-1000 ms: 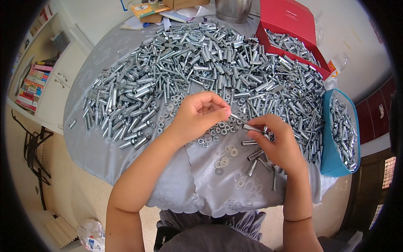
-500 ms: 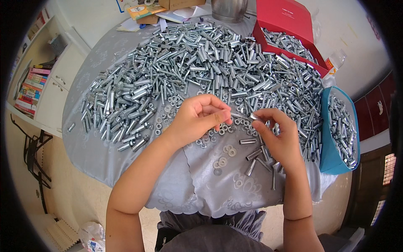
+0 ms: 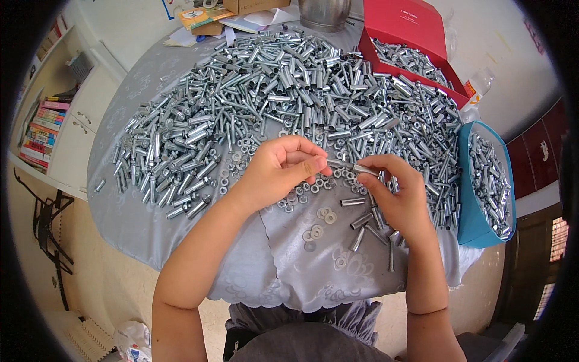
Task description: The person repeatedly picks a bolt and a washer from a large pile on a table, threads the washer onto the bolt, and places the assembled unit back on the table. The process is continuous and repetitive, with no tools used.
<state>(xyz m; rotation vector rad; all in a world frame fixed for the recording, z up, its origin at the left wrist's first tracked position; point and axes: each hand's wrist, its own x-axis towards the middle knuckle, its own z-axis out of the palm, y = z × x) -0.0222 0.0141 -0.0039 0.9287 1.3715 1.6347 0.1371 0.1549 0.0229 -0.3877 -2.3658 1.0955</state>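
Observation:
Over the near part of the pile, my left hand (image 3: 286,169) pinches one end of a thin metal bolt (image 3: 339,163). The bolt's other end meets a shiny metal sleeve (image 3: 367,171) gripped between the thumb and fingers of my right hand (image 3: 395,190). How far the bolt sits inside the sleeve I cannot tell. Beneath my hands lie many loose nuts and washers, with a few flat washers (image 3: 316,231) nearer me. Several loose sleeves (image 3: 353,202) and a bolt (image 3: 391,256) rest beside my right wrist.
A wide heap of bolts and sleeves (image 3: 283,78) covers the far table. Assembled anchor bolts (image 3: 187,157) lie at left. A red box (image 3: 410,27) and a blue fabric bin (image 3: 482,232), both with metal parts, stand at right. Behind are a metal pot (image 3: 324,15) and papers.
My right hand has moved slightly left, bringing the sleeve against the end of the bolt. My left hand keeps its pinch, shifted only a little with the view.

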